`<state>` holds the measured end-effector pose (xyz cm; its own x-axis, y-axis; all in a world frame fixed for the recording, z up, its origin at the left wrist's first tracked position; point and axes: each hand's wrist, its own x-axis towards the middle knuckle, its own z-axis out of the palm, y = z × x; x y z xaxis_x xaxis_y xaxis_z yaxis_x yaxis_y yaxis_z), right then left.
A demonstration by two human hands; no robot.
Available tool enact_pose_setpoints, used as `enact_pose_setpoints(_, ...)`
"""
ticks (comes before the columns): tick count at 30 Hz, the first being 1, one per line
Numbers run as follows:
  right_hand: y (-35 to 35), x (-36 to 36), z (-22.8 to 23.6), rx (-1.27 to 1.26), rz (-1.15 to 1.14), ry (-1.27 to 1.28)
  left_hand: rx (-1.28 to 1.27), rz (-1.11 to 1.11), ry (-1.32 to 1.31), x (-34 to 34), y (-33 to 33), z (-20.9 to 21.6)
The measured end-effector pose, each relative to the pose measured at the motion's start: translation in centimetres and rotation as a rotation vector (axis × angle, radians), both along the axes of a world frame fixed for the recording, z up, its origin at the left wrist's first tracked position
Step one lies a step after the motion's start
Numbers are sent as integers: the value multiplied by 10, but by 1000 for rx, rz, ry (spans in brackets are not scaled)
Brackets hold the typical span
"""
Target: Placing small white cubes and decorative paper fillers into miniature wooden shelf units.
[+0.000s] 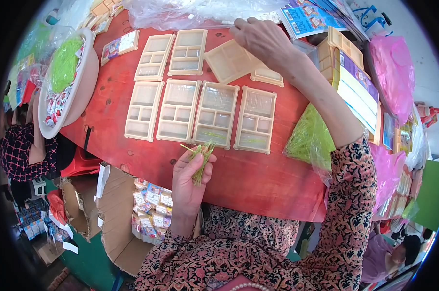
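Note:
Near the table's front edge, my left hand [192, 169] is closed around a small bunch of thin green plastic sticks [200, 162]. It is just below a row of cream compartment trays [180, 110], two of which have green sticks in their lower compartments. My right hand [260, 39] stretches to the far side, its fingers curled down beside the clear plastic sheeting [190, 13] and small white pieces [227, 22]. Whatever those fingertips hold is hidden. Under this hand a cream tray [227, 60] lies askew, partly over another tray [268, 76].
On the red table [147, 157], a bag of green sticks [309, 133] lies at right beside stacked trays and printed cards [357, 92]. A white basin [86, 92] at left holds wrapped pieces and a green bag. Below, an open cardboard box [117, 213] stands beside packed sets [154, 206].

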<state>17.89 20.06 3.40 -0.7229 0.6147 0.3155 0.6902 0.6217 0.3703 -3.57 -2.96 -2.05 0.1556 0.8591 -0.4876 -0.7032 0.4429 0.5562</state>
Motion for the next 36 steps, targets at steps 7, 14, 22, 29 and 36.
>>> enact_pose_setpoints(7, 25, -5, -25, 182, 130, -201, -2, 20, -4, -2, -2, 0)
enact_pose_setpoints(14, 44, -7, -21, 163, 145, -178, -17, 34, -19, -6, -5, -4)
enact_pose_setpoints(22, 41, -5, -38, 108, 262, -92, -17, 7, -25, -2, -2, -1)
enact_pose_setpoints(29, -10, -33, -57, -353, -285, 391, -31, 13, -35, -3, -3, -3)
enact_pose_setpoints(36, -18, -28, -67, -372, -246, 431, -24, -18, -50, 2, -4, 2)
